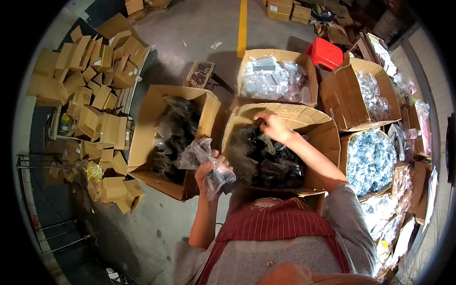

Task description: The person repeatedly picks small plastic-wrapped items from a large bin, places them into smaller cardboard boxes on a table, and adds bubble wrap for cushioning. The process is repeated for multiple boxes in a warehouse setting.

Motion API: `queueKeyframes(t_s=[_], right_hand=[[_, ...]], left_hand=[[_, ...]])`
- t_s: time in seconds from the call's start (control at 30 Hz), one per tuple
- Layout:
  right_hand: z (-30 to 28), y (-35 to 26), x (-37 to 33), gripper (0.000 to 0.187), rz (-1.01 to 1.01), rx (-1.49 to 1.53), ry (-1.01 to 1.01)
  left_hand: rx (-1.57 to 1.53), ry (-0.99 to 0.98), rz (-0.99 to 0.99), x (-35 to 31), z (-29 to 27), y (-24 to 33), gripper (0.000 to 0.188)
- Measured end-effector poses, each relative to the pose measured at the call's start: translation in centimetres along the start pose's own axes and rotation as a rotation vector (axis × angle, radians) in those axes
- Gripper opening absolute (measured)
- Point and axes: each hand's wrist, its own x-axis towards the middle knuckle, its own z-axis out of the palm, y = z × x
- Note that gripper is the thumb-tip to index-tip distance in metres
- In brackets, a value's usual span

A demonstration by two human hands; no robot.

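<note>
My left hand (212, 172) is closed around crumpled clear plastic bags (197, 154), held up between two cardboard boxes. What the bags contain, if anything, I cannot make out. My right hand (274, 126) reaches over the box in front of me (327, 142), its fingers curled near the far inner wall. Whether they pinch something is hidden. Dark items in clear plastic bags (270, 164) fill that box. The left box (142, 114) holds more dark bagged pieces (173, 128).
Behind stands a box of grey bagged parts (273, 71). A red plastic stool (325, 53) and another open box (342, 95) are at the right, above a box of bluish bagged pieces (370, 161). Small cardboard boxes (102, 118) pile up at the left. A worn stool (199, 74) stands behind.
</note>
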Motion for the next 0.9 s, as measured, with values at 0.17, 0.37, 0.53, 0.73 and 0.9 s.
queueKeyframes(t_s=[0.17,0.37,0.53,0.73,0.9], right_hand=[[10.4,4.5,1.6,0.049,-0.247,-0.434,-0.127],[9.6,5.8,1.3,0.033,-0.229,-0.190,-0.327],[-1.3,-2.3,-4.4,0.019,-0.012,0.211,-0.069],[-9.3,-9.9,-15.5,0.015,0.180,0.691,0.372],[-8.4,-15.1,-26.1,0.015,0.150,0.540,0.585]], left_hand=[[0.013,0.008,0.020,0.2,0.4,-0.4,0.046],[0.082,0.155,-0.093,0.7,0.7,-0.1,0.039],[0.078,0.128,-0.180,1.1,1.9,0.2,0.041],[-0.031,-0.212,-0.504,4.8,3.5,-4.1,0.055],[0.069,-0.259,-0.865,3.3,5.5,-10.6,0.054]])
